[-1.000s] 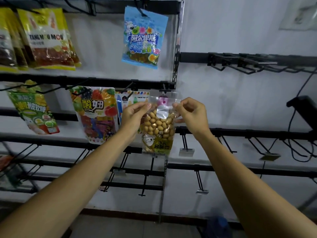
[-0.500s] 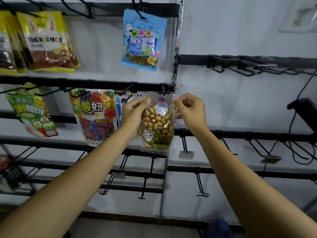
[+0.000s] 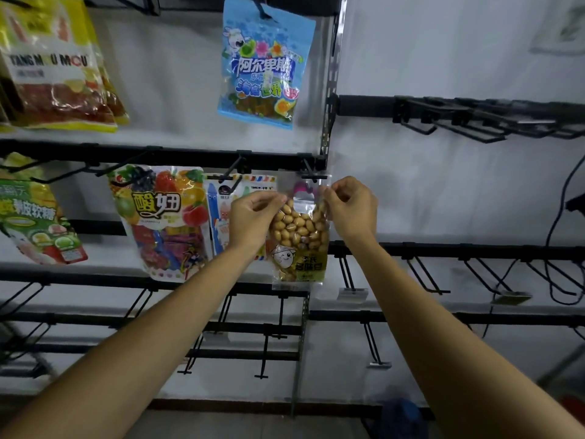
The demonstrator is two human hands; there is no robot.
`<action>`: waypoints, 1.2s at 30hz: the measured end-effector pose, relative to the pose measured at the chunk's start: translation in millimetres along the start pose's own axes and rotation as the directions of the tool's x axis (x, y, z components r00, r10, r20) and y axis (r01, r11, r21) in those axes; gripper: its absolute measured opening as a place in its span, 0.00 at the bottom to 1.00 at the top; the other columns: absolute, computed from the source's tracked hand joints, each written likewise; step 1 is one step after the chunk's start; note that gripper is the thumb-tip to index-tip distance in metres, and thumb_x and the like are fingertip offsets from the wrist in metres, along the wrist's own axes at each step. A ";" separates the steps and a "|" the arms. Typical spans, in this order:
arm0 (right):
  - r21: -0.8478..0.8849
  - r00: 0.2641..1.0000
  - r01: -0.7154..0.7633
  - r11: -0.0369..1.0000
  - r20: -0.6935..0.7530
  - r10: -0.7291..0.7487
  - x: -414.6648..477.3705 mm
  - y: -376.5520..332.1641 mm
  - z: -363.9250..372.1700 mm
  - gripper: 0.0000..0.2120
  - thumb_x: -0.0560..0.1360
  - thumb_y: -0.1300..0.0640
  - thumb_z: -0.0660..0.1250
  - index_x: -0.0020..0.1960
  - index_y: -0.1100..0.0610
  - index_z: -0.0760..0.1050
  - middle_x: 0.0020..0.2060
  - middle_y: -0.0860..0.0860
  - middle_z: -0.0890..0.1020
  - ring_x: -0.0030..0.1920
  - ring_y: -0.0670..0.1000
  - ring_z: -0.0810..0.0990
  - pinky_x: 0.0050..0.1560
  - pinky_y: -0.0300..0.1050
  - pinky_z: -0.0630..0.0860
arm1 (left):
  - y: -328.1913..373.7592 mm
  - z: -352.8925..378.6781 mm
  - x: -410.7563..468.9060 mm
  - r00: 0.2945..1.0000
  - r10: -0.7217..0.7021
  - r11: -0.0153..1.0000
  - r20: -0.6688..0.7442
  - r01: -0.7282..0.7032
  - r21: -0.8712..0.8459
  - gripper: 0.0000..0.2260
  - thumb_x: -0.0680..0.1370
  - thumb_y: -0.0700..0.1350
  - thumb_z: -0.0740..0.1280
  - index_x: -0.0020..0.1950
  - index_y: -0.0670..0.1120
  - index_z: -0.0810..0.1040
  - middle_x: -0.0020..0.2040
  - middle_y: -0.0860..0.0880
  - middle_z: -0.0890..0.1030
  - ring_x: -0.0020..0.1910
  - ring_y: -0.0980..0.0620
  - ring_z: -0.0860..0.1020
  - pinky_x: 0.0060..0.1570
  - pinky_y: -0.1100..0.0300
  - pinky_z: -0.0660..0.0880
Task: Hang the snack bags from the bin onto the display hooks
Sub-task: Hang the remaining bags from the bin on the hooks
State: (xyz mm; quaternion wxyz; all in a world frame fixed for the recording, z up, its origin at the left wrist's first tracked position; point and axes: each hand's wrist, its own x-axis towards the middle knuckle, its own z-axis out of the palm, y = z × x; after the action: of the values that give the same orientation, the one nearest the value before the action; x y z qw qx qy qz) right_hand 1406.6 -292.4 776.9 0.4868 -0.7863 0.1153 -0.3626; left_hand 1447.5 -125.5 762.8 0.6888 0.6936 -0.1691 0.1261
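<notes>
Two pinches, one per top corner: left hand [image 3: 253, 217] and right hand [image 3: 351, 210], each curled on the clear header of the nut pouch [image 3: 299, 236]. Held just under the hook [image 3: 311, 175] at the right end of the rack's middle rail [image 3: 190, 156]; whether threaded yet, unclear. Probably light, with slick, crinkly film and loose nuts sagging low. Best gripped on the flat header beside the hole.

Lighting: dim, soft, cool; brightest on white wall [image 3: 443, 58]. Shadows faint. Glare on fruit-candy bag [image 3: 164, 213]. Overall soft focus; wide-angle bowing of rack rails [image 3: 158, 155] toward edges.
</notes>
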 end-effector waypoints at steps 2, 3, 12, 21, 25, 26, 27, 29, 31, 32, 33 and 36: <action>-0.046 0.998 0.042 0.998 -0.045 -0.044 -1.2 1.6 6.9 0.08 0.77 0.49 0.71 0.43 0.50 0.76 0.36 0.46 0.82 0.38 0.46 0.82 0.41 0.47 0.82 | -5.1 1.4 3.6 0.998 0.066 0.997 -0.021 -0.065 0.049 0.04 0.74 0.44 0.73 0.48 0.51 0.82 0.44 0.58 0.82 0.44 0.66 0.80 0.47 0.68 0.78; -0.063 0.996 0.061 0.996 -0.064 -0.065 -3.0 1.4 9.4 0.07 0.77 0.50 0.70 0.44 0.51 0.76 0.37 0.45 0.82 0.39 0.45 0.81 0.41 0.44 0.81 | -6.6 2.7 4.3 0.995 0.091 0.993 -0.032 -0.089 0.072 0.05 0.74 0.44 0.73 0.47 0.53 0.81 0.43 0.60 0.81 0.43 0.68 0.79 0.46 0.70 0.77; -0.106 0.984 0.066 0.992 -0.159 -0.082 -33.3 4.9 16.2 0.05 0.80 0.50 0.67 0.51 0.51 0.74 0.38 0.40 0.78 0.39 0.38 0.78 0.37 0.28 0.72 | -14.8 1.3 -1.6 0.984 0.177 0.983 -0.016 -0.176 0.058 0.08 0.75 0.45 0.72 0.53 0.52 0.80 0.44 0.61 0.81 0.46 0.67 0.79 0.49 0.69 0.77; -0.259 0.994 0.055 0.964 0.109 -0.028 -93.8 7.6 -3.0 0.08 0.77 0.58 0.70 0.55 0.56 0.76 0.53 0.51 0.78 0.50 0.49 0.79 0.52 0.48 0.81 | -31.9 -19.2 -66.3 0.986 -0.125 0.965 0.114 0.094 0.244 0.20 0.74 0.43 0.73 0.65 0.44 0.75 0.52 0.52 0.78 0.53 0.52 0.78 0.45 0.70 0.72; -0.358 0.973 0.029 0.933 0.223 0.056 -135.5 16.4 4.9 0.13 0.77 0.55 0.67 0.62 0.52 0.74 0.63 0.53 0.72 0.61 0.51 0.72 0.59 0.43 0.71 | -34.2 -45.2 -98.7 0.934 -0.246 0.870 0.260 0.095 0.484 0.25 0.79 0.48 0.67 0.74 0.50 0.64 0.65 0.50 0.73 0.64 0.50 0.73 0.59 0.57 0.72; -0.385 0.965 0.025 0.923 0.250 0.078 -146.4 19.0 10.6 0.15 0.77 0.54 0.67 0.63 0.52 0.73 0.64 0.54 0.71 0.62 0.53 0.72 0.60 0.45 0.71 | -35.0 -56.7 -108.4 0.922 -0.270 0.846 0.276 0.091 0.526 0.25 0.79 0.48 0.66 0.75 0.50 0.63 0.69 0.49 0.72 0.67 0.50 0.72 0.61 0.57 0.70; -0.407 0.952 0.018 0.913 0.286 0.108 -156.7 21.2 17.6 0.16 0.77 0.54 0.66 0.65 0.52 0.72 0.66 0.55 0.71 0.64 0.55 0.71 0.62 0.49 0.73 | -35.2 -68.6 -117.8 0.910 -0.294 0.827 0.291 0.089 0.556 0.26 0.80 0.49 0.66 0.76 0.50 0.62 0.71 0.49 0.70 0.68 0.50 0.70 0.61 0.58 0.69; -0.433 0.900 0.011 0.902 0.397 0.180 -176.5 22.0 35.4 0.22 0.78 0.53 0.66 0.71 0.54 0.68 0.70 0.57 0.69 0.68 0.59 0.69 0.67 0.56 0.71 | -34.8 -95.3 -135.9 0.892 -0.315 0.786 0.325 0.053 0.615 0.26 0.80 0.49 0.65 0.76 0.51 0.62 0.74 0.49 0.67 0.71 0.50 0.67 0.64 0.60 0.66; -0.452 0.814 0.066 0.889 0.540 0.214 -196.3 16.4 57.4 0.27 0.79 0.50 0.65 0.75 0.54 0.64 0.72 0.58 0.67 0.71 0.60 0.66 0.71 0.56 0.67 | -36.7 -127.8 -152.1 0.881 -0.332 0.707 0.337 -0.004 0.707 0.25 0.80 0.50 0.65 0.76 0.52 0.62 0.74 0.50 0.66 0.72 0.50 0.65 0.67 0.59 0.64; -0.456 0.772 0.109 0.883 0.599 0.214 -206.0 11.7 68.9 0.28 0.79 0.49 0.65 0.76 0.54 0.64 0.73 0.58 0.66 0.72 0.60 0.65 0.71 0.56 0.66 | -37.6 -145.4 -158.7 0.875 -0.352 0.652 0.332 -0.026 0.758 0.25 0.80 0.50 0.65 0.76 0.53 0.62 0.75 0.50 0.66 0.72 0.49 0.65 0.67 0.57 0.65; -0.452 0.734 0.157 0.878 0.649 0.202 -214.8 6.3 80.3 0.28 0.79 0.48 0.65 0.76 0.54 0.63 0.74 0.57 0.66 0.73 0.60 0.63 0.72 0.55 0.65 | -39.3 -162.6 -163.9 0.870 -0.377 0.592 0.319 -0.038 0.805 0.25 0.80 0.51 0.64 0.76 0.54 0.62 0.75 0.50 0.66 0.72 0.48 0.65 0.68 0.54 0.66; -0.411 0.611 0.322 0.853 0.778 0.144 -248.5 -15.2 126.0 0.28 0.79 0.46 0.64 0.76 0.52 0.63 0.75 0.56 0.65 0.73 0.59 0.62 0.71 0.56 0.65 | -42.0 -225.6 -184.1 0.870 -0.446 0.423 0.210 -0.001 0.906 0.25 0.79 0.51 0.64 0.75 0.54 0.62 0.73 0.48 0.68 0.69 0.45 0.68 0.64 0.49 0.70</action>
State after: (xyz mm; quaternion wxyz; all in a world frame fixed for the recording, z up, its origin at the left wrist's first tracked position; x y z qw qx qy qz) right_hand 1313.5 -66.1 642.9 0.2399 -0.9683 -0.0586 0.0387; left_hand 1310.0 110.6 653.7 0.1824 0.9737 -0.1262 -0.0526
